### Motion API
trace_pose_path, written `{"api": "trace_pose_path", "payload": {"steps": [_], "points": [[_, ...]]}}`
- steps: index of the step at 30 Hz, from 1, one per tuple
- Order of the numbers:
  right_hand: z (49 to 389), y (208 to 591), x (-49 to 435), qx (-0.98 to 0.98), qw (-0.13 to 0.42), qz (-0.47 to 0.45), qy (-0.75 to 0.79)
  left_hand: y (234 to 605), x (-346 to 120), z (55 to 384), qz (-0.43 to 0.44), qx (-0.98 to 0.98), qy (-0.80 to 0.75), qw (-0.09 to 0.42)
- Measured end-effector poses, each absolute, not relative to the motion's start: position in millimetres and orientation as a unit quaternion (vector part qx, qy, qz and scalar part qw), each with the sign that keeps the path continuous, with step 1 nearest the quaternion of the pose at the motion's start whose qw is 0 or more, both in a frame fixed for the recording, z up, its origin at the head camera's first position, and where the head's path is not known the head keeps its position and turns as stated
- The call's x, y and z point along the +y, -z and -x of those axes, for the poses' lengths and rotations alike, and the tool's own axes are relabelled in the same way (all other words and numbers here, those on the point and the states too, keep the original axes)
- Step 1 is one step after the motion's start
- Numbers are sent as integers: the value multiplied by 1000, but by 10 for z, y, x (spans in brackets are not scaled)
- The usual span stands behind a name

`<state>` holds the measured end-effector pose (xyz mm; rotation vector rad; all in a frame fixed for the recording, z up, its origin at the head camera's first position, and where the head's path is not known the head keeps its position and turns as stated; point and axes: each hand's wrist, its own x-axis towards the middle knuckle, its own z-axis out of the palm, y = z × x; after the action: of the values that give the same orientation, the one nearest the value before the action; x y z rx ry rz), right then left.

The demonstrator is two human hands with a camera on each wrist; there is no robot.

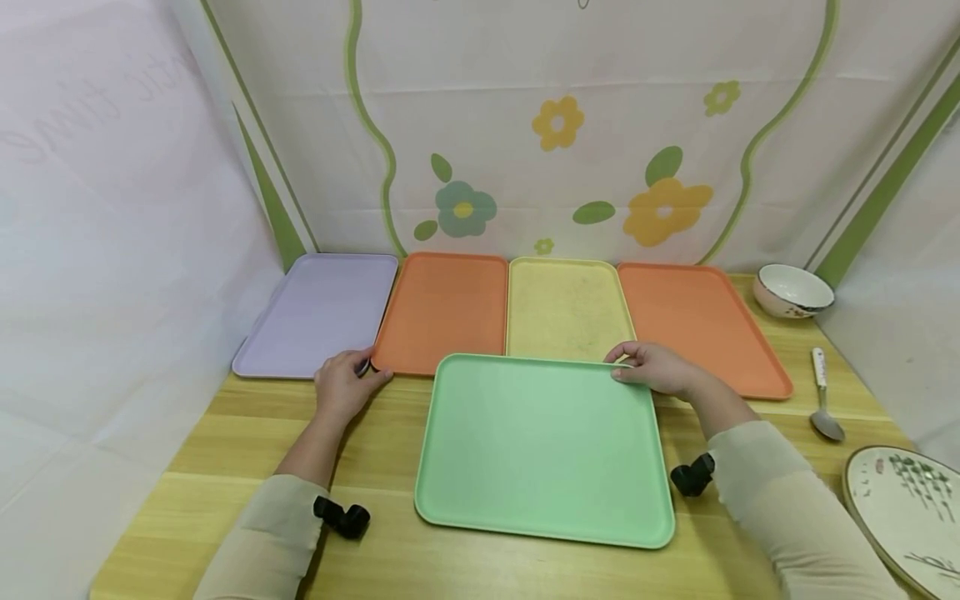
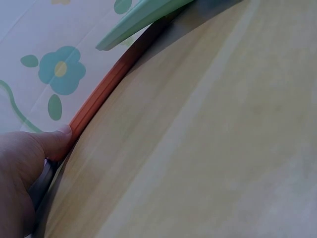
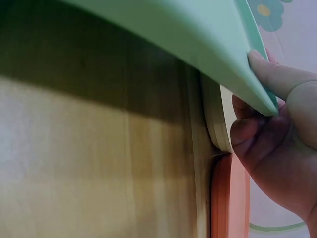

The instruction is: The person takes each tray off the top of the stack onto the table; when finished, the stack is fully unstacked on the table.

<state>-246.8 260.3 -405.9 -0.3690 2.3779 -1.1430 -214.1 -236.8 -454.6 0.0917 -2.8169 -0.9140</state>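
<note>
A green tray [image 1: 547,450] is held up off the wooden table at the front. My right hand [image 1: 652,368] grips its far edge near the right corner; in the right wrist view the thumb [image 3: 277,74] lies over the rim and the other fingers curl beneath. My left hand [image 1: 347,385] pinches the near left corner of the left orange tray [image 1: 450,312], its thumb [image 2: 57,141] against the front edge. To the left of that hand lies a purple tray [image 1: 322,308]. A yellow tray [image 1: 570,304] and a second orange tray [image 1: 697,325] continue the row.
On the right of the wooden table [image 1: 375,533] stand a white bowl [image 1: 795,292], a spoon [image 1: 822,400] with a white handle, and a patterned plate [image 1: 907,508]. A flowered cloth [image 1: 495,125] hangs behind the trays, with white cloth at both sides.
</note>
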Motion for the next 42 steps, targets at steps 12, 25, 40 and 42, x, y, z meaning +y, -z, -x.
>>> {"api": "trace_pose_path", "payload": {"steps": [12, 25, 40, 42], "points": [[2410, 4141, 2554, 891, 199, 138, 385, 4542, -2373, 2134, -28, -945, 311, 95], [2365, 4178, 2450, 902, 191, 148, 358, 4540, -2378, 2134, -33, -947, 306, 89], [2344, 4165, 2413, 899, 207, 151, 354, 4568, -2385, 2140, -29, -946, 307, 102], [2349, 4162, 2412, 902, 203, 156, 349, 4571, -2388, 2140, -29, -945, 308, 104]]}}
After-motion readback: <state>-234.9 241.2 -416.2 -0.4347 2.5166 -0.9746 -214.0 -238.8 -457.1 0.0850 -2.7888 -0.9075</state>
